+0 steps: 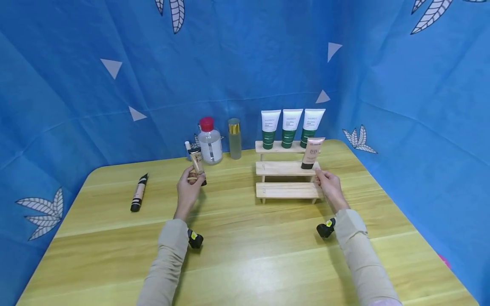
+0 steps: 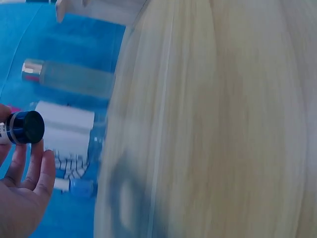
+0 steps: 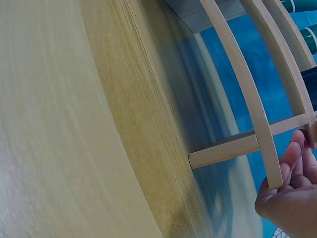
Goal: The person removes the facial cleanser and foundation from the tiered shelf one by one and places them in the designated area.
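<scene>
Staged recording set rather than a lived-in room: a blue cloth backdrop [image 1: 245,63] printed with white leaves and triangles closes off the back and both sides of a yellow wooden bench [image 1: 245,255]. Along the bench's far edge stands a small stepped wooden rack [image 1: 286,178] carrying green-and-white tubes [image 1: 292,127] in a row, with a clear red-capped bottle [image 1: 209,142] and a frosted gold-capped bottle [image 1: 235,138] just left of it. The goods are cosmetics, arranged as a shop-style display.
</scene>
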Tool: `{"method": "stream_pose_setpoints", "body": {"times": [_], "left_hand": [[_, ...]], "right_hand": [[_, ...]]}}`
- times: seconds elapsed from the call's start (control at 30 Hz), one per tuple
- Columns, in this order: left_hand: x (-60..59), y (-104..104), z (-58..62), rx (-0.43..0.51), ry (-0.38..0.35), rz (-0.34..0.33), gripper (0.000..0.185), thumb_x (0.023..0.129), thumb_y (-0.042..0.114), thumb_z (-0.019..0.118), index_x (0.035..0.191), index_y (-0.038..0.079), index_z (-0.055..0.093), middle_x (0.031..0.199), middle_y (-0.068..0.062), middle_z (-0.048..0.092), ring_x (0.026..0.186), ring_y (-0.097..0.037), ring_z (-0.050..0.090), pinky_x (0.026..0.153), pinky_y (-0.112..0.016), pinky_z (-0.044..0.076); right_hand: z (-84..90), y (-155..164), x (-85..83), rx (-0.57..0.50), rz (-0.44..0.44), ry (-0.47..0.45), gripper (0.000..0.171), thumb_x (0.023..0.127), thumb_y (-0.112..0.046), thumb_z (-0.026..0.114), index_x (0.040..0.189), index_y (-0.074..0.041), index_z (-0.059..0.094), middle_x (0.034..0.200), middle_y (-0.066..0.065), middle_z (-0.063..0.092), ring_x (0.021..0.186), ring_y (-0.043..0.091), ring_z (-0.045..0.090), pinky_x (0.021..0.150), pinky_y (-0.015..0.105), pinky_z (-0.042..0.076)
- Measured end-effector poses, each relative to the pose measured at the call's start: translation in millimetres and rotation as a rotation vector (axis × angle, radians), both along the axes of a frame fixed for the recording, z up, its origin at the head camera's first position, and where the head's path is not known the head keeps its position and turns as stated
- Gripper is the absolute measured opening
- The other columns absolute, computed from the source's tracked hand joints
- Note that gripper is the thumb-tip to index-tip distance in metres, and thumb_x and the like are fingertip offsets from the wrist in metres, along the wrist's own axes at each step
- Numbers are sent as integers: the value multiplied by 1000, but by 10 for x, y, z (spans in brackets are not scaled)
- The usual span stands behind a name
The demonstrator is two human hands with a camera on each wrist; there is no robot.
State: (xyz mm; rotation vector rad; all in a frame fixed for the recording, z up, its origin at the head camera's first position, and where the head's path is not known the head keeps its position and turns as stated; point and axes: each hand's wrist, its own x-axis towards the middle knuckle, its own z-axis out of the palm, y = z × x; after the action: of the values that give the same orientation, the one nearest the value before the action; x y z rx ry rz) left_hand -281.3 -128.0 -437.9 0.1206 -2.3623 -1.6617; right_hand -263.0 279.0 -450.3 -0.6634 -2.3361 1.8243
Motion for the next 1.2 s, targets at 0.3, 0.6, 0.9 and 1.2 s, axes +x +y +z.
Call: {"method": "stream_pose_setpoints", "body": {"times": [0.3, 0.6, 0.9, 1.2], "left_hand": [[28, -332, -19, -28, -25, 75, 47, 91, 22, 62, 135, 8, 51, 102, -8, 54, 83, -14, 54, 64, -14, 43], [84, -600, -34, -42, -101, 103, 50, 94, 29, 59, 137, 7, 49, 105, -7, 54, 86, -13, 48, 66, -15, 40], [158, -867, -114, -117, -242, 126, 53, 95, 29, 52, 140, 2, 45, 117, -15, 54, 99, -20, 48, 64, -16, 40], [180, -1031, -105, -271, -292, 85, 52, 96, 25, 50, 136, -8, 45, 123, -30, 55, 107, -35, 53, 76, -32, 44]], "right_hand": [[37, -6, -3, 2, 13, 8, 47, 97, -45, 47, 111, -1, 56, 88, -4, 50, 76, 4, 47, 66, 15, 41], [25, 8, 6, 6, 5, 10, 46, 97, -46, 47, 108, -2, 57, 87, -4, 50, 76, 4, 46, 65, 15, 41], [-14, -1, 12, -7, 24, -17, 47, 96, -49, 47, 107, -4, 56, 90, -2, 50, 77, 7, 46, 64, 17, 40], [-11, 1, 2, 3, 8, -28, 49, 96, -50, 45, 108, -4, 55, 95, 1, 50, 80, 9, 46, 67, 18, 41]]}}
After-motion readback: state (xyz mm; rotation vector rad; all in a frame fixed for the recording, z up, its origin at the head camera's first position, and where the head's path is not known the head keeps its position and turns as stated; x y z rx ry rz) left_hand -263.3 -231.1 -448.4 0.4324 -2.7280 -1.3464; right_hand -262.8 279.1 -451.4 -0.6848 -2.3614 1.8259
